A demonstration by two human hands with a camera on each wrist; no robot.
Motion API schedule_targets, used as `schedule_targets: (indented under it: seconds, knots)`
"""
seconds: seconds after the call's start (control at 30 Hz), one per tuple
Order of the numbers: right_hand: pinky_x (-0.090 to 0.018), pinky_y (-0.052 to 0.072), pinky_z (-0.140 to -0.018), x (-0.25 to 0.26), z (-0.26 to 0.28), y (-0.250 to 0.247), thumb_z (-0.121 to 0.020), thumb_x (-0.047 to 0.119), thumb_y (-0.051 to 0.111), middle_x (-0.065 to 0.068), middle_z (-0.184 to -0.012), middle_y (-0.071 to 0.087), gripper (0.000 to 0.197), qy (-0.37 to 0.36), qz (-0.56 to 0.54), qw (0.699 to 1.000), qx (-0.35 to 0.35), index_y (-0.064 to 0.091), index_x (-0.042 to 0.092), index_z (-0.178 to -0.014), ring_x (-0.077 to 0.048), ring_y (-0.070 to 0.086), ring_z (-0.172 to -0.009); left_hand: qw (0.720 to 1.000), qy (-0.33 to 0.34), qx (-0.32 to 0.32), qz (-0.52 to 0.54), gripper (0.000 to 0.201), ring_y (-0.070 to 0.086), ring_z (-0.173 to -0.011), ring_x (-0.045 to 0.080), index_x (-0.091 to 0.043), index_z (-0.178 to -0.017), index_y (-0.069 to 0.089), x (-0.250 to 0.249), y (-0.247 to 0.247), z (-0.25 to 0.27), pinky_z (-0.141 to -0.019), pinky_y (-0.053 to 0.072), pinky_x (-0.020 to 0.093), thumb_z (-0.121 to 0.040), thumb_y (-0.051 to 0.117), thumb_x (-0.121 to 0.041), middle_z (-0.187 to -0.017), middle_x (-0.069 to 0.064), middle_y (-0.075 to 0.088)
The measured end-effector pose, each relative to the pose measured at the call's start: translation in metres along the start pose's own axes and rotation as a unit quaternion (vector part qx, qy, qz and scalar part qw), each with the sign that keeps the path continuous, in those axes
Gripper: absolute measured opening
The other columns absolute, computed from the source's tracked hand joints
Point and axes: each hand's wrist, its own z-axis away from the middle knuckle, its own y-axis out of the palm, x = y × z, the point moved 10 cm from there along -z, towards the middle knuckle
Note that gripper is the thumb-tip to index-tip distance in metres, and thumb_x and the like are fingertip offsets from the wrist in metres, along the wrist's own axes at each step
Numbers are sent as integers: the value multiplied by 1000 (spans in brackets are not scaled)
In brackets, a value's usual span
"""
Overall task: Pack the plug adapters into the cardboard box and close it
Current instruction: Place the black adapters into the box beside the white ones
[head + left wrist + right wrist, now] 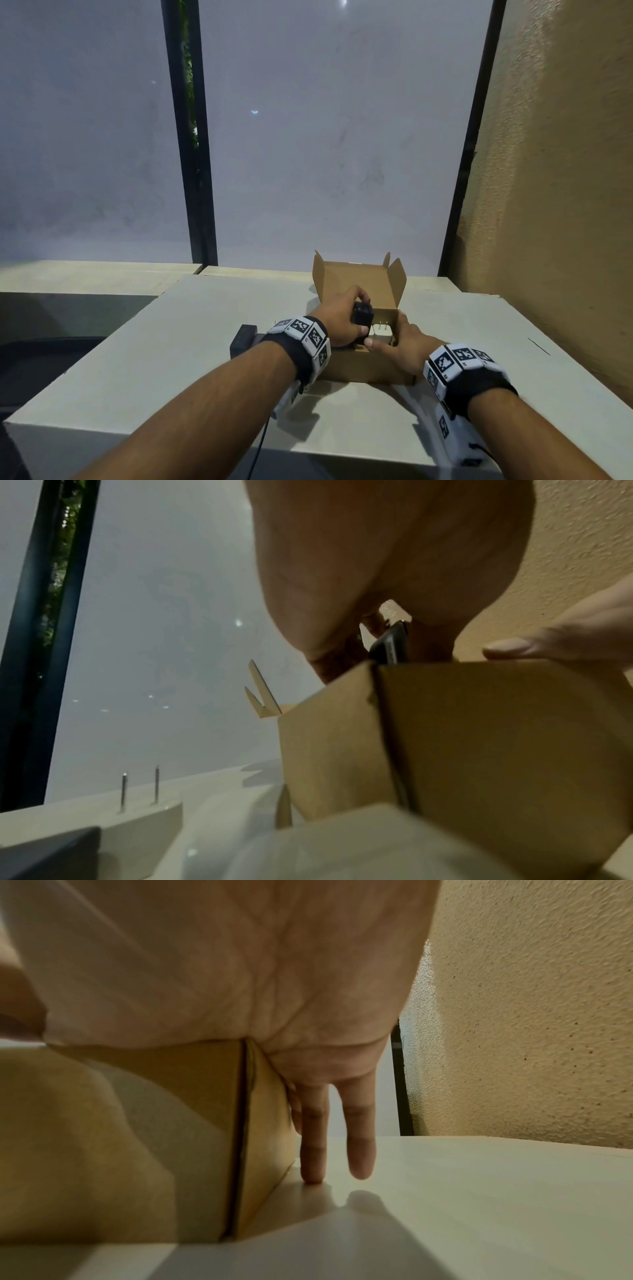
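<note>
The cardboard box (370,368) stands open on the white table (171,377), its lid (359,281) upright at the back. My left hand (361,318) grips a black plug adapter (363,316) just above the box's left part; the same black adapter (390,645) shows above the rim in the left wrist view. A white adapter (380,334) lies inside the box, prongs up. My right hand (400,339) rests on the box's front right corner, thumb along the front rim. Its fingers (313,1137) run straight down the box's side wall (270,1123) to the table.
Another black adapter (244,339) lies on the table left of the box. A white adapter (143,821) with upright prongs sits near it, and a second white one (342,845) is blurred close to the box. A textured beige wall (555,205) stands to the right.
</note>
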Motion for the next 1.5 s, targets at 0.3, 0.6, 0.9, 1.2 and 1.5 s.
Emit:
schedule_targets:
  seconds: [0.3,0.6,0.9,1.2,1.5]
  knots:
    - [-46,49,-104,0,0,-1,-42,103,39,-7,-143,55,140,-1,8,1000,0,21,23,-155,-29,60,-124,996,-10,3,-90,45,57,-107,21,-27,-119,46,6,9,-4,-89,42,33,-81,68,-38,-118,2,63]
    - [-47,48,-107,-2,-2,2,-36,108,35,-7,-146,53,149,5,15,1000,11,17,24,-157,-29,59,-126,985,-25,44,-164,57,59,-105,30,-28,-127,32,11,25,-1,-99,43,43,-83,64,-45,-116,8,64]
    - [-47,48,-107,-1,-1,1,-22,113,24,-7,-148,52,163,6,20,1000,13,17,23,-158,-30,59,-127,980,-22,8,-197,53,46,-123,27,-30,-129,44,7,20,-3,-106,33,43,-83,66,-46,-131,5,54]
    - [-46,50,-105,1,2,-1,-43,103,36,-9,-148,52,141,14,20,1000,3,17,23,-158,-30,59,-127,967,8,3,-255,44,49,-119,25,-36,-133,51,-3,15,-4,-98,38,41,-90,57,-44,-126,2,58]
    - [-46,49,-106,0,0,1,-27,111,29,-6,-148,53,157,6,6,1000,6,18,25,-157,-29,59,-127,961,3,16,-276,40,47,-118,24,-35,-129,56,-4,12,-8,-96,39,39,-90,59,-42,-122,2,64]
